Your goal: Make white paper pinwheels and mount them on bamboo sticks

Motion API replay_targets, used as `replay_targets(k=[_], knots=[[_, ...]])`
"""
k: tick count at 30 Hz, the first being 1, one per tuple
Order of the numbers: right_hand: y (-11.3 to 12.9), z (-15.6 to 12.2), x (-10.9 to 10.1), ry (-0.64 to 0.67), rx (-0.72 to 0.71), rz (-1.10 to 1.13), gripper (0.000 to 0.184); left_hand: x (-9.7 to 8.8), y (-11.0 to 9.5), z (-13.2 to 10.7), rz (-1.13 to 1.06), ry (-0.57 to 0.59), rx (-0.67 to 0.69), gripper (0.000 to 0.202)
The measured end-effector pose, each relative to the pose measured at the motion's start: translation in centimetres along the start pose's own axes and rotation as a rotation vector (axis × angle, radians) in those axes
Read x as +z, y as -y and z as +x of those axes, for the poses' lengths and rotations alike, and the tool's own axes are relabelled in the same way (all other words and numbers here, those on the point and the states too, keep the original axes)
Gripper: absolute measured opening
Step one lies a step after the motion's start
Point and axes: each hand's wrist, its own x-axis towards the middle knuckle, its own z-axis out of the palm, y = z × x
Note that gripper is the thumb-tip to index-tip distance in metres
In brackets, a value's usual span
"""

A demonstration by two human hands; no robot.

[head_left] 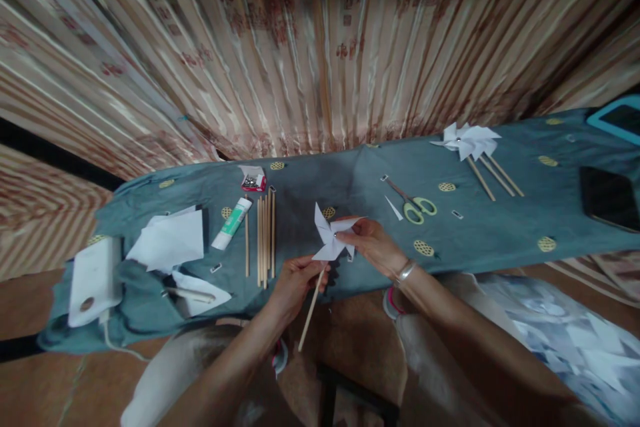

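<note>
My left hand (pixel 296 282) is closed round a thin wooden stick (pixel 311 312) that slants down toward me. On top of the stick sits a white paper pinwheel (pixel 330 235). My right hand (pixel 371 243) pinches the pinwheel at its centre from the right; a bracelet is on that wrist. Both hands are over the near edge of a blue-grey cloth (pixel 350 180) that covers a narrow table. Several loose wooden sticks (pixel 264 233) lie just left of my left hand.
Finished pinwheels on sticks (pixel 473 143) lie at the far right, green-handled scissors (pixel 415 205) in the middle. A glue tube (pixel 233 221), a small box of pins (pixel 253 180), white paper sheets (pixel 170 240) and a white board (pixel 94 277) lie left. A dark phone (pixel 607 199) lies right. A curtain hangs behind.
</note>
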Motion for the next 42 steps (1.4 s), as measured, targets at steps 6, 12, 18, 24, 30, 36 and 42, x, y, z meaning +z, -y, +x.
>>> replay_targets(k=[6,12,18,24,30,36,42], knots=[[0.5,-0.3,-0.6,0.052,0.061,-0.089,0.038,0.5,0.6,-1.4,-0.085,-0.035,-0.043,0.030],[0.2,-0.7,-0.9,0.167,0.111,-0.283,0.047,0.9,2.6,-3.8,-0.210,-0.086,-0.077,0.032],[0.4,-0.4,-0.4,0.343,0.165,-0.670,0.045,1.2,5.7,-5.4,-0.390,-0.157,-0.115,0.035],[2.2,0.1,0.4,0.355,0.182,-1.021,0.034,1.9,7.5,-5.1,-0.450,-0.167,-0.162,0.031],[3.8,0.1,1.9,0.352,0.141,-1.366,0.031,2.2,7.9,-4.6,-0.469,-0.179,-0.174,0.039],[4.2,0.6,2.4,0.448,0.184,-1.554,0.033,2.2,8.3,-4.5,-0.434,-0.186,-0.160,0.039],[4.2,1.0,2.4,0.438,0.218,-1.539,0.026,2.1,8.4,-4.3,-0.430,-0.191,-0.162,0.038]])
